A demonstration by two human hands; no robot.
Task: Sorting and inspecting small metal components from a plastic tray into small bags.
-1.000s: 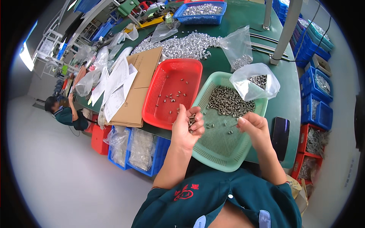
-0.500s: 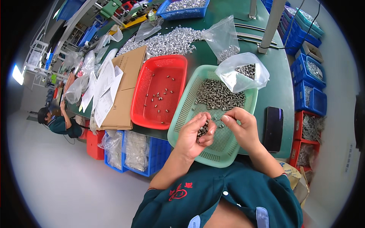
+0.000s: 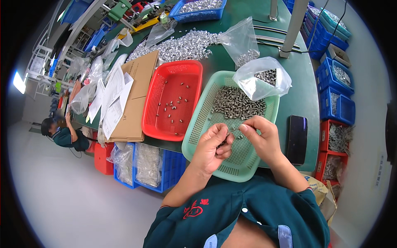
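My left hand (image 3: 213, 148) is curled closed around a few small dark metal cylinders, mostly hidden by the fingers. Beside it, my right hand (image 3: 262, 138) has thumb and forefinger pinched together; whatever is between the tips is too small to make out. Both hands hover over the near part of a pale green perforated basket (image 3: 191, 136). In its far half lies a heap of the same metal cylinders (image 3: 235, 103). A clear plastic bag (image 3: 252, 84) with more cylinders rests open on the basket's far right corner.
A red perforated basket (image 3: 147, 122) with several scattered cylinders stands to the left, beside cardboard (image 3: 134, 105) and papers (image 3: 112, 115). Shiny silver parts (image 3: 182, 48) are piled behind. A phone (image 3: 297, 139) lies at right. A metal post (image 3: 292, 31) rises from the table. Another person (image 3: 68, 136) sits far left.
My left hand's fingers have closed further, covering most of the cylinders that showed before. My right hand's fingertips have shifted slightly left, towards the left hand.
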